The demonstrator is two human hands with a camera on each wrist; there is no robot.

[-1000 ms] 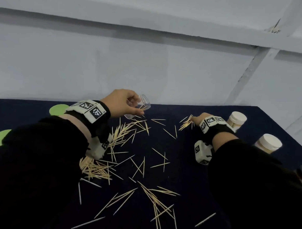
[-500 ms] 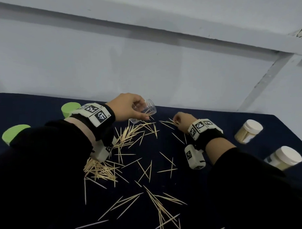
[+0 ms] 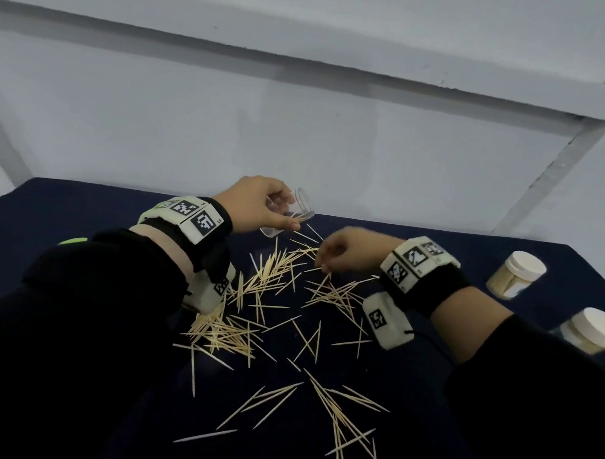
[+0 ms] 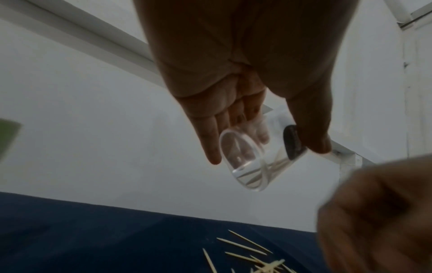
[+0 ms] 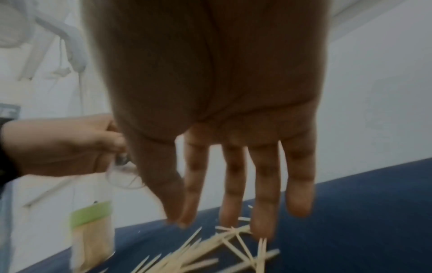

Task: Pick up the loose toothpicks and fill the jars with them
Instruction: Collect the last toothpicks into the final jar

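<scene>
Loose toothpicks lie scattered in several heaps over the dark blue table. My left hand grips a small clear jar above the far heap, tilted with its mouth toward the right; in the left wrist view the jar shows a few toothpicks inside. My right hand hovers just right of the jar, fingers pointing down at a heap. In the right wrist view its fingers hang straight with nothing in them, tips just above the toothpicks.
Two white-capped jars full of toothpicks stand at the table's right edge. A green lid peeks out behind my left sleeve. A green-topped jar of toothpicks stands at the left. A white wall rises behind the table.
My right hand carried a bundle of toothpicks leftward from near the capped jars toward the clear jar and let it go; a fresh heap lies under it. The left hand stayed put.
</scene>
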